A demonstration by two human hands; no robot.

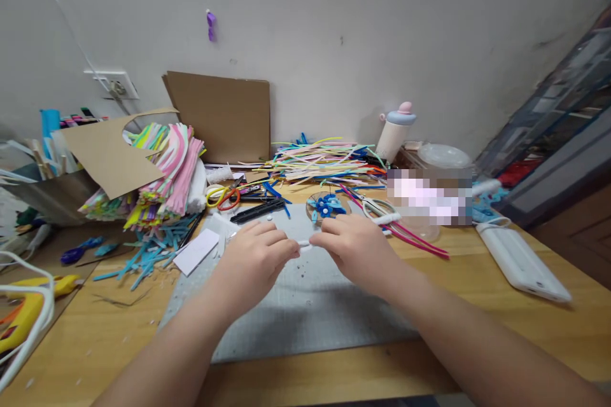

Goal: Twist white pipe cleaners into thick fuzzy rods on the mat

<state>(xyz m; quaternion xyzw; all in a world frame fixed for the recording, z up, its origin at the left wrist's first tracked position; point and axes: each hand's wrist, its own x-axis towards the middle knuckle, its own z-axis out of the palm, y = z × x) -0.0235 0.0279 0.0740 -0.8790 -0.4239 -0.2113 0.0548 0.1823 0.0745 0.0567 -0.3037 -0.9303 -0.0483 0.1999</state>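
Between my two hands is a short white fuzzy piece (304,243) that looks like pipe cleaner. My left hand (258,257) pinches one end with closed fingers, and my right hand (359,253) pinches the other. Both are held over a grey cutting mat (286,324). Just behind the right hand lies a round piece with blue pipe-cleaner flowers (326,205) with white centres. White-handled scissors (377,208) rest to its right, near dark pink pipe cleaners (422,243). My fingers hide part of the white piece.
Loose coloured pipe cleaners (324,162) lie along the wall beside a white bottle (395,133). At left are pastel bundles (167,172), light-blue offcuts (153,251), a white card (196,251) and a yellow glue gun (28,305). A white power bank (522,261) lies right.
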